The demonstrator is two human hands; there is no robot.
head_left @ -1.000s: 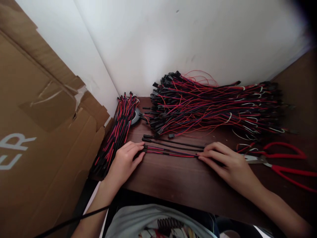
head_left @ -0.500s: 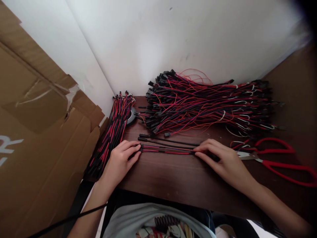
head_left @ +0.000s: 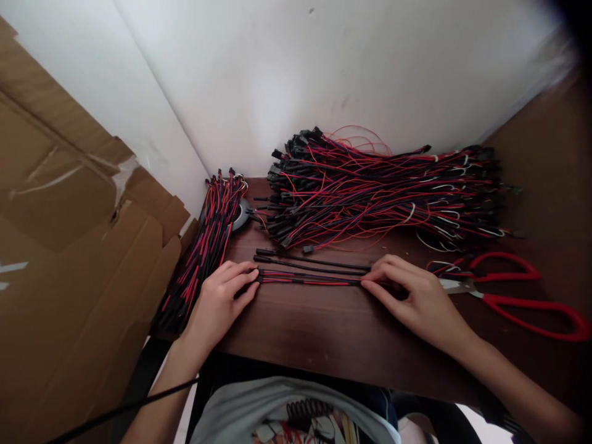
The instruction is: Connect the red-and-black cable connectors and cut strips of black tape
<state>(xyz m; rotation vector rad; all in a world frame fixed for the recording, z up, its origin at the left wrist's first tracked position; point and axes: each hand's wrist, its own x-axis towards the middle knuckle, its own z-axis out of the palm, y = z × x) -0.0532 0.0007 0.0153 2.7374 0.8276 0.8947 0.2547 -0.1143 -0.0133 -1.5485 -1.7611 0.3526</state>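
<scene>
A few red-and-black wires [head_left: 309, 280] lie side by side on the dark wooden table [head_left: 324, 333]. My left hand [head_left: 216, 304] rests flat at their left ends, fingers stretched out and touching the connector tips. At the right ends my right hand [head_left: 411, 297] lies over the wires with its fingers extended and pressed on them. Two more black wires [head_left: 309, 261] lie just behind, apart from my hands.
A big heap of red-and-black wires [head_left: 383, 191] fills the back of the table against the white wall. A tied bundle [head_left: 203, 246] runs along the left edge beside cardboard [head_left: 69, 259]. Red-handled scissors [head_left: 513, 290] lie at the right. A round grey object [head_left: 240, 216] sits near the corner.
Both hands stay on the wire ends, nudging them slightly closer together. The view has shifted a little; nothing else on the table moved.
</scene>
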